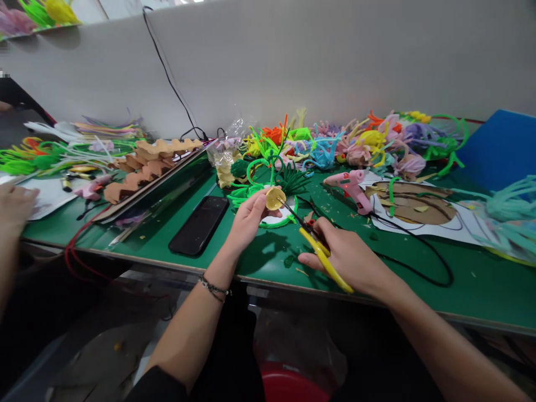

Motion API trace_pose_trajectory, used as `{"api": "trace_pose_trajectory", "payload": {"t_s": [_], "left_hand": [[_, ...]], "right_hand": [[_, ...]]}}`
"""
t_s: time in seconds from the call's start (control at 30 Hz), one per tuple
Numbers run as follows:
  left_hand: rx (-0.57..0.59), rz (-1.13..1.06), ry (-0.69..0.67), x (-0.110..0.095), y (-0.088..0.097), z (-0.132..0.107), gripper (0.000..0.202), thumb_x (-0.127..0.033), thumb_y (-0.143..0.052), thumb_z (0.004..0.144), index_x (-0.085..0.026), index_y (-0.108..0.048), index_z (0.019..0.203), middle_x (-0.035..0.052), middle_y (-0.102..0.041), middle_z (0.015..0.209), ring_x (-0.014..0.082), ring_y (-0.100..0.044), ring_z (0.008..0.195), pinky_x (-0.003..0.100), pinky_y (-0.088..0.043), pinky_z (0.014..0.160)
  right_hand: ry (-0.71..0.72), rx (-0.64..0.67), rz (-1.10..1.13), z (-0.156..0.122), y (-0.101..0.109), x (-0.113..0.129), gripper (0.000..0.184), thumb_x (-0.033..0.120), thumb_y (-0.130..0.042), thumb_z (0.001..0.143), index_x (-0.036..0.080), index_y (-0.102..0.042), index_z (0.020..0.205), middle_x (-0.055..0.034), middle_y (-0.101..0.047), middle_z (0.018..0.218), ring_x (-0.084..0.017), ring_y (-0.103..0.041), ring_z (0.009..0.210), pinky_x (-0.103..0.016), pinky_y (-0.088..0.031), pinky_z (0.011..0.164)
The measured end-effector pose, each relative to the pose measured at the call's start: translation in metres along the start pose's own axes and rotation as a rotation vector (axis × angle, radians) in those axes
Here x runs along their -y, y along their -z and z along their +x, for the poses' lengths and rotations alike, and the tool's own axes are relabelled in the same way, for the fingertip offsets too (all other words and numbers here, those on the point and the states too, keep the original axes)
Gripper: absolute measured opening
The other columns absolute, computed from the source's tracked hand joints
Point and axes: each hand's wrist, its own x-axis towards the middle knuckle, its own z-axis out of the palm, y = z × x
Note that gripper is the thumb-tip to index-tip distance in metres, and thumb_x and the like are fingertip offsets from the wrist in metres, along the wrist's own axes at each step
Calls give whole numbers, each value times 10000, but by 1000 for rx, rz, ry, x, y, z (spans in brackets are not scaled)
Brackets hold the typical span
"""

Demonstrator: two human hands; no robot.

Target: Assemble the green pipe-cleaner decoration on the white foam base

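A small, pale yellow cup-shaped piece (pixel 274 195) is pinched between the thumb and fingers of my left hand (pixel 248 219), its hollow side turned up. My right hand (pixel 349 251) grips yellow-handled long-nose pliers (pixel 333 269); their thin dark tips reach into the cup. Whether the tips hold anything inside it cannot be made out. Just behind the hands, a bright green pipe-cleaner piece (pixel 256 170) stands on the table, with a green-edged white disc (pixel 285 216) partly hidden by my fingers.
A black phone (pixel 199 225) lies left of my hands. To the right are a pink glue gun (pixel 350 187) with its cord and cardboard on paper (pixel 412 204). Egg-carton strips (pixel 138 176) and heaps of coloured pipe cleaners (pixel 326 148) line the back. Another person's hand (pixel 14 206) rests at far left.
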Motion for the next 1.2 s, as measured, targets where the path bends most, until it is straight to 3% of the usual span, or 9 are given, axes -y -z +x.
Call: {"api": "trace_pose_trajectory", "payload": {"t_s": [0.13, 0.43, 0.63, 0.83, 1.2], "left_hand": [[-24, 16, -18, 2, -1, 1, 432, -524, -510, 727, -147, -632, 899, 41, -625, 792, 85, -515, 556, 213, -429, 521], [-64, 218, -72, 1, -2, 0, 486, -595, -473, 705, -141, -595, 828, 17, -551, 643, 83, -447, 492, 214, -363, 472], [-47, 279, -75, 0, -3, 0, 486, -617, -442, 711, -150, -554, 786, -18, -470, 543, 80, -408, 449, 215, -340, 445], [-12, 276, -38, -2, -3, -1, 492, -634, -443, 697, -158, -533, 778, -7, -505, 605, 78, -422, 451, 215, -341, 434], [99, 165, 64, -1, -7, -6, 487, -657, -381, 715, -186, -477, 790, -31, -450, 520, 89, -390, 417, 226, -299, 398]], "right_hand": [[-22, -56, -117, 1, -4, -1, 503, 618, -490, 651, 195, -452, 921, -55, -618, 810, -236, -592, 702, -272, -363, 540], [-24, -207, -283, 0, -8, 0, 521, 622, -510, 626, 198, -477, 928, -66, -573, 925, -248, -578, 802, -277, -363, 498], [-22, -235, -319, -2, -4, 0, 481, 615, -456, 666, 189, -478, 888, -70, -574, 891, -245, -576, 787, -258, -323, 465], [-35, -223, -377, -5, -2, 1, 432, 581, -382, 728, 185, -475, 874, -61, -579, 853, -222, -583, 692, -246, -251, 450], [-87, -195, -525, -10, 2, 9, 443, 570, -430, 726, 189, -476, 947, -62, -568, 866, -207, -579, 660, -245, -201, 426]]}}
